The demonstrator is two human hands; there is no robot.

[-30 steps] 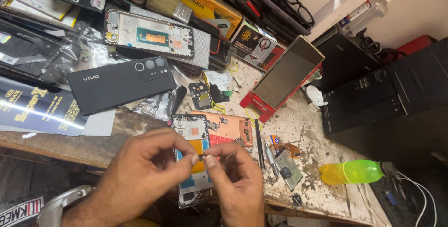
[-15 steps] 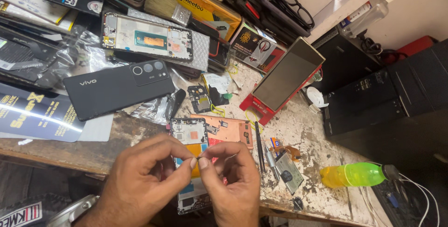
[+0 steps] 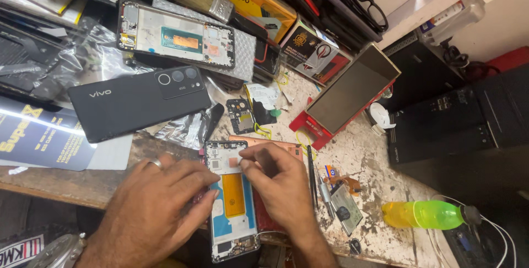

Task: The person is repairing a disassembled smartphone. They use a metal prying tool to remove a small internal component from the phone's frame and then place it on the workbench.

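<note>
Bright, even light; glare on the plastic wrap (image 3: 82,53); sharp focus, edges slightly stretched.

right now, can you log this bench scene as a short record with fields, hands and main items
setting: stained, cluttered repair bench
left hand: ring on one finger, rests on left edge of opened phone frame with yellow panel
right hand: fingertips pinch at frame's upper part; what they grip is too small to tell
behind frame: black phone back cover with round camera rings
right of frame: black tweezers, yellow-green plastic bottle
far: red-edged tilted screen
</note>
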